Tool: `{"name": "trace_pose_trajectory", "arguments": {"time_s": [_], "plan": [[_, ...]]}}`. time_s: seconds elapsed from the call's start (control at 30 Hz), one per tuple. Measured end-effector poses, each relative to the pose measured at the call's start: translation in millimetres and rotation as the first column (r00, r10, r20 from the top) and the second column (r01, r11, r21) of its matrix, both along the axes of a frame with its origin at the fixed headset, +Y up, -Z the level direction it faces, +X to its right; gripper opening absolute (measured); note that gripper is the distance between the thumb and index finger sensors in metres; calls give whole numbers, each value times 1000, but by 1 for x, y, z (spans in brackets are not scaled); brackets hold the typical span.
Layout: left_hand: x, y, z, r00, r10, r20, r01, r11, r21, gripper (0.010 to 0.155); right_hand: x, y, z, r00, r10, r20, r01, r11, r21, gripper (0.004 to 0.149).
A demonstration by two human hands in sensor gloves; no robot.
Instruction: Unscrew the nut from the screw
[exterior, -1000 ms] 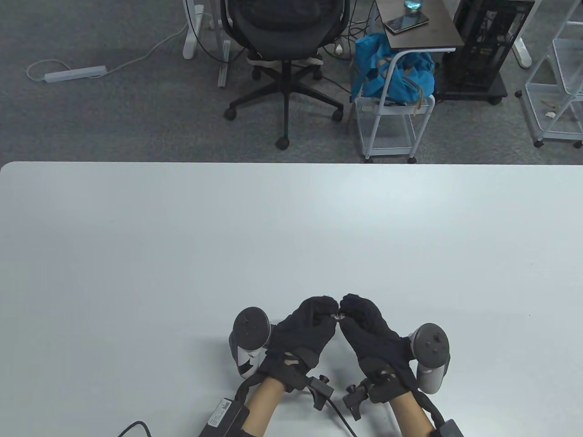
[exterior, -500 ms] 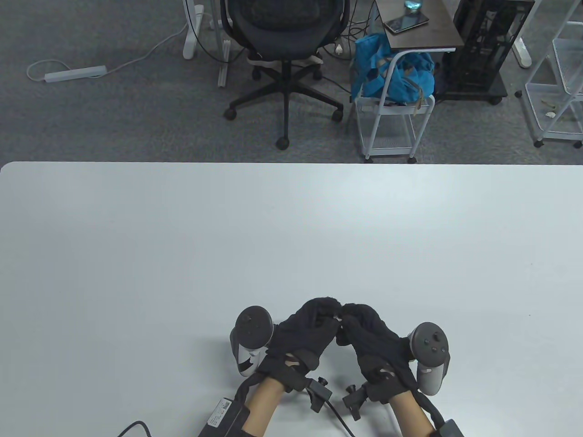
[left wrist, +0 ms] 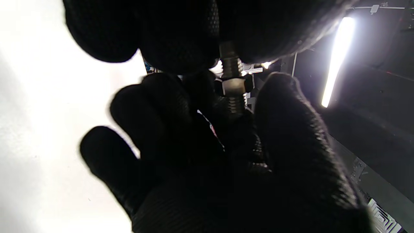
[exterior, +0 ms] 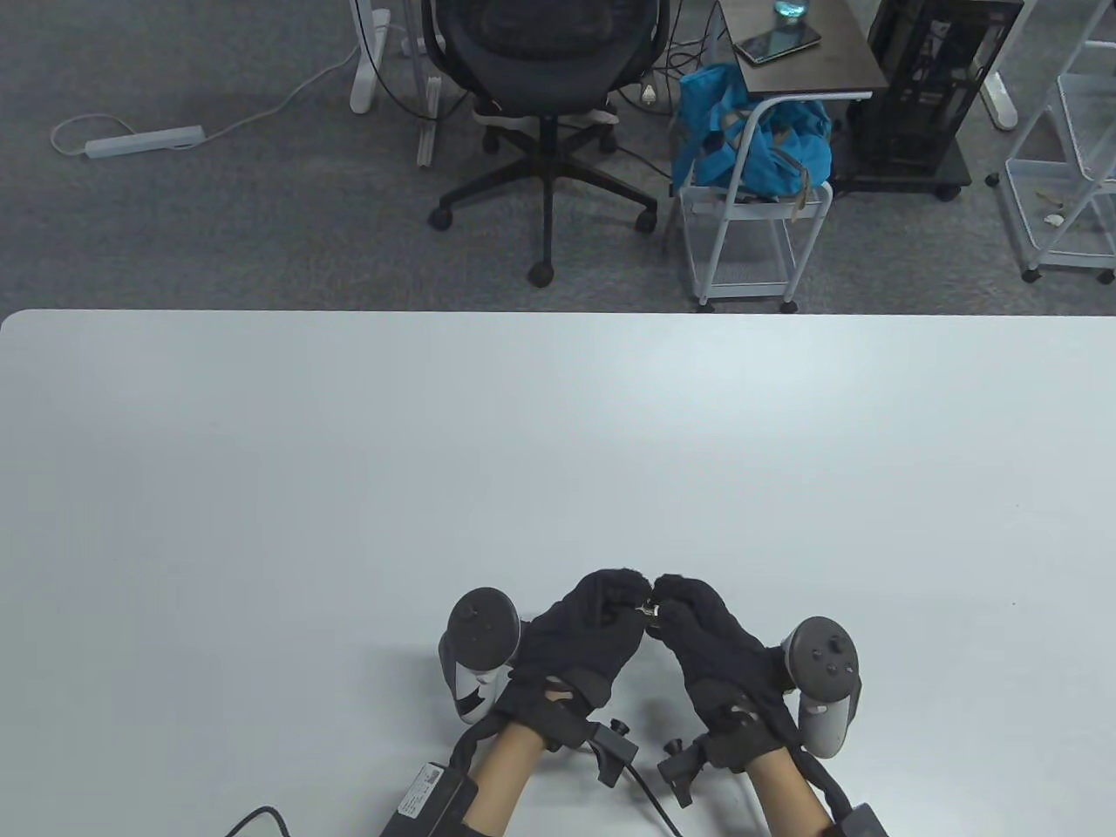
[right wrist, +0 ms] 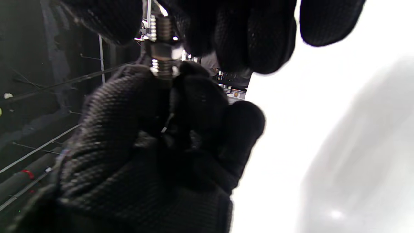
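Observation:
Both gloved hands meet fingertip to fingertip low over the table's near edge. Between them is a small metal screw point(exterior: 648, 607) with a hex nut partway along its thread. In the left wrist view, my left hand point(left wrist: 226, 55) pinches one end of the screw point(left wrist: 230, 64), and the nut point(left wrist: 233, 86) sits just past those fingers. My right hand point(right wrist: 158, 22) closes thumb and fingers around the nut point(right wrist: 160, 48) and the thread's other end. In the table view, my left hand point(exterior: 626, 600) and right hand point(exterior: 670, 600) hide most of the screw.
The white table point(exterior: 558, 436) stretches away in front of the hands. Cables and a black box point(exterior: 427, 798) lie at the near edge by my left wrist. An office chair point(exterior: 545, 105) and a cart point(exterior: 750, 227) stand on the floor beyond the far edge.
Both hands have stayed joined at the screw. The right hand's fingers shifted slightly around it, and the hands sank a little toward the near edge.

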State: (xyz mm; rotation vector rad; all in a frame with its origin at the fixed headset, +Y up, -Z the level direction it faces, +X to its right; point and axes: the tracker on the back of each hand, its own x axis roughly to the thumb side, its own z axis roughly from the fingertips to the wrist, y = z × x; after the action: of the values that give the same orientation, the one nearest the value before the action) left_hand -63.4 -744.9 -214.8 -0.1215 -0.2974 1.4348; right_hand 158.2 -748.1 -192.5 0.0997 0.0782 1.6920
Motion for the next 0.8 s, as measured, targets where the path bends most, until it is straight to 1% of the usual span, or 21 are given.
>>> {"name": "trace_pose_trajectory", "arguments": {"time_s": [0.1, 0.27, 0.33, 0.47, 0.6, 0.7, 0.8], "plan": [[0, 0, 1, 1000, -8, -5, 8, 1000, 7, 47, -2, 3, 0, 1000, -6, 1, 6, 1000, 10, 55], [1, 0, 1, 1000, -3, -6, 3, 1000, 5, 47, -1, 9, 1, 1000, 14, 20, -16, 996, 93, 51], [0, 1, 1, 1000, 7, -12, -7, 1000, -1, 47, -2, 12, 2, 1000, 12, 1, -12, 993, 113, 50], [-3, 0, 1, 998, 38, -40, -38, 999, -13, 47, -4, 12, 2, 999, -10, -37, 14, 995, 101, 51], [-4, 0, 1, 998, 39, -40, -40, 999, -14, 47, -3, 8, 2, 1000, -10, -15, 11, 996, 88, 60], [-2, 0, 1, 999, 30, -32, -30, 1000, 0, 47, -1, 2, 3, 1000, 23, 6, -23, 999, 24, 66], [0, 2, 2, 1000, 14, -24, -13, 1000, 13, 46, -2, 1, 1, 1000, 12, -14, -11, 1000, 17, 59]]}}
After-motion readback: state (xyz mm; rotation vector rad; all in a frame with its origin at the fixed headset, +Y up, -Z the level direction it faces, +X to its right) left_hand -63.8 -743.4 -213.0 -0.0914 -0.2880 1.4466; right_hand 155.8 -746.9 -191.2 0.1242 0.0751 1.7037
